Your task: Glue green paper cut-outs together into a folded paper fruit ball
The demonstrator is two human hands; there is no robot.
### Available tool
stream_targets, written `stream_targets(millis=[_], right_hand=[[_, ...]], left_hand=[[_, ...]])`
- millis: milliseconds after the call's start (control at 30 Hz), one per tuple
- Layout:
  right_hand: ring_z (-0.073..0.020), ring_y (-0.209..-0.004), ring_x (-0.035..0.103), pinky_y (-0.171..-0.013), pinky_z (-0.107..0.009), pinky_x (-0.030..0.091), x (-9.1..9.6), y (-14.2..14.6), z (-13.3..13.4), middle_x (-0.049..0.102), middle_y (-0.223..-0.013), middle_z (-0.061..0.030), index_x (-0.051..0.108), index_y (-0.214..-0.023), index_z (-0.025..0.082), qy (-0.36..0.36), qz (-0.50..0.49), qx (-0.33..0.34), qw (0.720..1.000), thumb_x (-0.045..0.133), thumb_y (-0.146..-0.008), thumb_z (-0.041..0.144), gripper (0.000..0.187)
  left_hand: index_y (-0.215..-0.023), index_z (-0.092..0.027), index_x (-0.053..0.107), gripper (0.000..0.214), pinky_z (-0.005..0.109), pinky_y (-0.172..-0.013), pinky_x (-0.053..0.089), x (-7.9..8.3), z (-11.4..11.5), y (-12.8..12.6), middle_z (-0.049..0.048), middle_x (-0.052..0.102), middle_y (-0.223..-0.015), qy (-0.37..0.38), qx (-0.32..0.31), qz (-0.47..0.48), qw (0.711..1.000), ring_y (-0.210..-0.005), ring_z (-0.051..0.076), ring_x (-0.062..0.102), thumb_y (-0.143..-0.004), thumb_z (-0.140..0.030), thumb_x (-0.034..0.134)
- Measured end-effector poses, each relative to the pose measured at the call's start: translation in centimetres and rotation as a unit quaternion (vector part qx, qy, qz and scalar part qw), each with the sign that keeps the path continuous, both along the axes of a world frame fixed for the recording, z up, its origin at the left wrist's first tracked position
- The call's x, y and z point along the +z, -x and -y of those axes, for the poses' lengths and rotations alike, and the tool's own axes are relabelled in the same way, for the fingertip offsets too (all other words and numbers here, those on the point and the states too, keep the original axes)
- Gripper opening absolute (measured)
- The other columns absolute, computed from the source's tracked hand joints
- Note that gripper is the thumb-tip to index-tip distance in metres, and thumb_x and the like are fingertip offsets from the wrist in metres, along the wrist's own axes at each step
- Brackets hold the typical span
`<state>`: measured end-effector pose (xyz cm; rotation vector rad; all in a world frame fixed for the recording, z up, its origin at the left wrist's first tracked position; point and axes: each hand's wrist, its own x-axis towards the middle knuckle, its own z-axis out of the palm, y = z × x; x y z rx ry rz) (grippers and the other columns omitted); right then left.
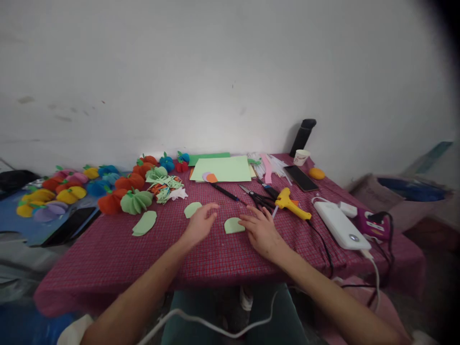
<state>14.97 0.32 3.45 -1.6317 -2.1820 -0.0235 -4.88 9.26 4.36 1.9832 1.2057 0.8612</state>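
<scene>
My left hand (200,223) lies flat on the red checked tablecloth (151,258) with its fingers stretched out, holding nothing. A small green paper piece (192,209) lies just beyond its fingertips. My right hand (261,232) rests palm down, fingers spread, with its fingertips touching a second green paper half-round (233,225) that lies between the two hands. A stack of green paper shapes (144,223) lies to the left of my left hand.
Black scissors (257,196), a pen (224,191) and a yellow glue gun (289,203) lie beyond my right hand. Green sheets (221,168), a phone (301,178), a cup (301,156) and a white power bank (341,225) lie farther out. Coloured paper pumpkins (108,189) fill the left.
</scene>
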Motion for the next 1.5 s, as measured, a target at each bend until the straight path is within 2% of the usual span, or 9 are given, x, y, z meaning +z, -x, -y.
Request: stream_targets(millis=[67,200,400,933,1067,1200,1300,1400,1500], right_hand=[[-0.022,-0.128,0.03,-0.106,-0.051,0.008,0.0,0.1,0.0,0.059,-0.121,0.0005,0.061,-0.111,0.026,0.009,0.012,0.002,1.0,0.043,-0.078,0.006,0.042],[-0.0213,-0.13,0.027,-0.106,-0.05,0.005,-0.2,0.5,-0.2,0.058,-0.123,-0.0011,0.058,-0.114,0.025,0.031,0.036,0.02,0.999,0.04,-0.082,0.008,0.041],[-0.0219,-0.131,0.026,-0.106,-0.05,0.002,-1.1,0.8,-0.8,0.058,-0.122,-0.0036,0.056,-0.117,0.023,0.08,0.071,0.049,0.993,0.041,-0.085,0.014,0.036],[-0.0205,-0.129,0.028,-0.106,-0.049,0.006,-0.4,0.7,-2.2,0.061,-0.118,-0.0043,0.056,-0.116,0.021,0.077,0.074,0.057,0.993,0.038,-0.083,0.01,0.039],[-0.0227,-0.131,0.023,-0.105,-0.051,0.006,0.0,0.3,-2.6,0.056,-0.125,-0.0034,0.058,-0.115,0.023,0.069,0.076,0.042,0.994,0.039,-0.083,0.012,0.039],[-0.0256,-0.132,0.018,-0.104,-0.051,0.009,1.5,-0.7,-2.7,0.045,-0.136,-0.0019,0.058,-0.116,0.026,-0.011,0.052,-0.04,0.998,0.044,-0.081,0.013,0.04],[-0.0266,-0.132,0.019,-0.104,-0.052,0.008,1.9,-0.7,-2.6,0.048,-0.134,0.0001,0.064,-0.106,0.029,-0.024,0.061,-0.044,0.997,0.046,-0.081,0.014,0.034],[-0.0277,-0.133,0.018,-0.104,-0.054,0.009,1.0,0.0,-2.5,0.046,-0.135,-0.0004,0.063,-0.109,0.029,-0.003,0.091,-0.026,0.996,0.044,-0.083,0.014,0.035],[-0.0283,-0.133,0.017,-0.104,-0.056,0.008,0.0,0.9,-2.5,0.044,-0.137,-0.0022,0.06,-0.113,0.027,0.013,0.114,-0.017,0.993,0.042,-0.085,0.016,0.035]], left_hand=[[-0.108,-0.024,0.061,0.031,0.047,-0.101,0.025,-0.3,0.8,-0.3,0.0039,0.059,-0.12,-0.063,-0.026,-0.083,0.994,-0.119,0.025,0.044,-0.081,-0.032,0.049],[-0.12,-0.029,0.053,0.037,0.058,-0.104,0.002,-0.7,3.0,-0.6,0.001,0.055,-0.127,-0.198,-0.117,-0.261,0.938,-0.129,0.028,0.03,-0.089,-0.039,0.035],[-0.131,-0.022,0.041,0.061,0.058,-0.105,-0.002,-1.6,4.6,-0.4,0.0054,0.046,-0.135,-0.221,-0.169,-0.322,0.905,-0.133,0.03,0.022,-0.085,-0.059,0.029],[-0.13,-0.015,0.042,0.069,0.055,-0.107,-0.005,-0.9,4.7,-1.1,0.0115,0.049,-0.132,-0.26,-0.168,-0.33,0.892,-0.133,0.03,0.022,-0.082,-0.062,0.031],[-0.131,-0.019,0.042,0.066,0.054,-0.106,-0.002,-0.5,4.1,-0.9,0.0097,0.049,-0.132,-0.233,-0.174,-0.306,0.906,-0.133,0.029,0.022,-0.081,-0.062,0.035],[-0.102,-0.024,0.064,0.044,0.046,-0.103,0.021,1.0,1.9,0.5,0.0043,0.064,-0.113,-0.159,-0.037,-0.224,0.961,-0.119,0.022,0.044,-0.091,-0.044,0.026],[-0.085,-0.021,0.066,0.038,0.041,-0.095,0.032,1.5,0.7,1.2,0.0059,0.067,-0.104,-0.153,0.057,-0.205,0.965,-0.108,0.022,0.052,-0.09,-0.035,0.031],[-0.109,-0.026,0.058,0.03,0.047,-0.101,0.022,0.8,1.2,0.6,0.0019,0.057,-0.124,-0.199,0.009,-0.24,0.95,-0.121,0.022,0.042,-0.085,-0.021,0.04],[-0.112,-0.028,0.057,0.033,0.054,-0.105,0.008,-0.3,2.5,-0.7,0.0002,0.056,-0.126,-0.222,-0.08,-0.289,0.928,-0.126,0.024,0.035,-0.085,-0.02,0.038]])
